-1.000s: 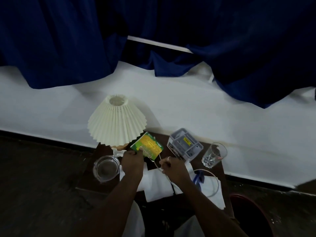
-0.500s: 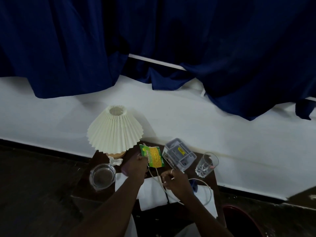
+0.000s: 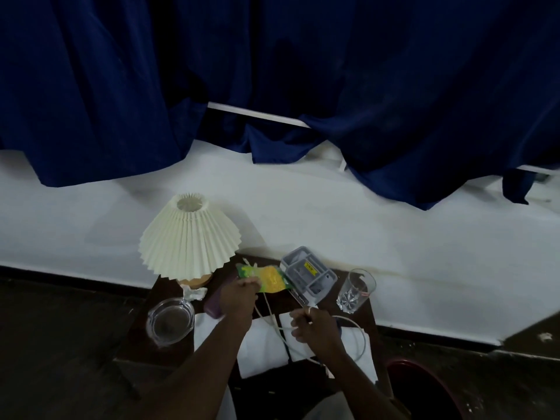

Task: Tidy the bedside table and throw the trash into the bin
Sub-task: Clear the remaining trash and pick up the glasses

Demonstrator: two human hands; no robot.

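Observation:
On the small dark bedside table (image 3: 138,338) my left hand (image 3: 238,300) pinches a green and yellow wrapper (image 3: 268,278) just above the tabletop, between the lamp and a grey organiser. My right hand (image 3: 310,327) has its fingers curled around a thin white cable (image 3: 356,324) that loops over white paper sheets (image 3: 260,348). A crumpled white tissue (image 3: 194,294) lies at the lamp's base. The dark red bin (image 3: 424,386) stands on the floor at the table's right.
A pleated cream lamp (image 3: 189,237) stands at the back left. A glass ashtray (image 3: 169,321) sits front left, a grey organiser (image 3: 307,274) at the back, a drinking glass (image 3: 356,291) at the right. A purple case (image 3: 216,301) lies under my left hand. White wall and blue curtains (image 3: 272,71) behind.
My left hand has turned the wrapper from tilted up to lying flatter and moved it right toward the organiser. My right hand has stayed on the cable. The view has shifted.

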